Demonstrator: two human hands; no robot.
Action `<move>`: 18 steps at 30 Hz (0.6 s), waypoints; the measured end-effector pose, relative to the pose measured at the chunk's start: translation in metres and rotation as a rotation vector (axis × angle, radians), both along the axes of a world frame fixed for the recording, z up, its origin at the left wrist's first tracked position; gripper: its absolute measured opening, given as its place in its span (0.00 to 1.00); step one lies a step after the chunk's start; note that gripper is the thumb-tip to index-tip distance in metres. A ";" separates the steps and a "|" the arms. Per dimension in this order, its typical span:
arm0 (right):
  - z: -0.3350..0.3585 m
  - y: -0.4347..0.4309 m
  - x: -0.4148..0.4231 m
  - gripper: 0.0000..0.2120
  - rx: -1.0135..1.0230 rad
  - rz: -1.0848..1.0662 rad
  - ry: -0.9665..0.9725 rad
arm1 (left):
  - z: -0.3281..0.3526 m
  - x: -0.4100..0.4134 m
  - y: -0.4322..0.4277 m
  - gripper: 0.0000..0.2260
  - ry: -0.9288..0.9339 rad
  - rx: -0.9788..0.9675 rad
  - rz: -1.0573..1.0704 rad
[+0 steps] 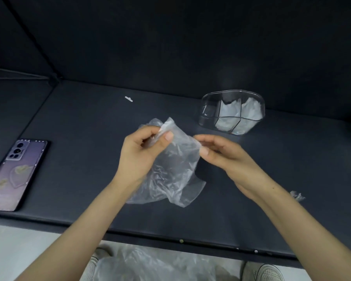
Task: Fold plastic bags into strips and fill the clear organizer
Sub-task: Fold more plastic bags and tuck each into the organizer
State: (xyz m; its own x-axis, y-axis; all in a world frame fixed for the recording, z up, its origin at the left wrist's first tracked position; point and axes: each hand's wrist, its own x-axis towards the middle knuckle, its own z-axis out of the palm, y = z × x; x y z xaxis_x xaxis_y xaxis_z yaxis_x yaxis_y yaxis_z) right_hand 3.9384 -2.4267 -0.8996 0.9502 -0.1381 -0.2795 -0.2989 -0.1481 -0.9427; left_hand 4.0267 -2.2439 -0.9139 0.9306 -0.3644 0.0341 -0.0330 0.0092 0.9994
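Observation:
A thin clear plastic bag [174, 169] hangs crumpled between my hands above the dark table. My left hand [142, 153] pinches its upper left edge between thumb and fingers. My right hand [221, 153] pinches the bag's upper right corner with thumb and forefinger. The bag's lower part droops toward the table. The clear organizer [209, 112] stands at the back right; its middle and right compartments hold folded white bags, and its left compartment looks empty.
A phone [14, 175] in a purple case lies face down at the left. A small white scrap [128, 99] lies further back. Another bit of plastic [297, 196] shows by my right forearm. More clear bags [156, 264] lie on the floor between my shoes.

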 end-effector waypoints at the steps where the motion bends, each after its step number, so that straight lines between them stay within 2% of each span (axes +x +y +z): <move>1: -0.001 0.003 -0.001 0.26 0.011 0.050 -0.006 | 0.002 0.000 0.002 0.05 0.026 -0.036 0.005; 3: -0.003 0.009 -0.002 0.32 0.091 0.133 -0.010 | 0.002 0.001 0.006 0.04 0.060 -0.066 0.024; 6: -0.002 0.020 0.000 0.34 0.143 0.179 -0.033 | 0.001 0.001 0.008 0.04 0.069 -0.079 0.043; 8: -0.002 0.027 0.004 0.30 0.157 0.145 -0.063 | 0.000 -0.002 0.007 0.04 0.058 -0.072 0.044; 11: -0.001 0.037 0.012 0.19 0.241 0.028 -0.056 | 0.001 -0.007 0.004 0.05 0.064 -0.082 0.046; 14: 0.000 0.041 0.015 0.02 0.093 -0.041 -0.034 | 0.001 -0.003 0.009 0.06 0.071 -0.092 0.078; 16: -0.005 0.036 0.013 0.10 -0.078 -0.083 -0.068 | 0.000 0.003 0.017 0.07 0.080 -0.094 0.114; 18: -0.007 0.027 0.009 0.13 -0.180 -0.096 -0.119 | -0.002 0.007 0.026 0.05 0.098 -0.105 0.157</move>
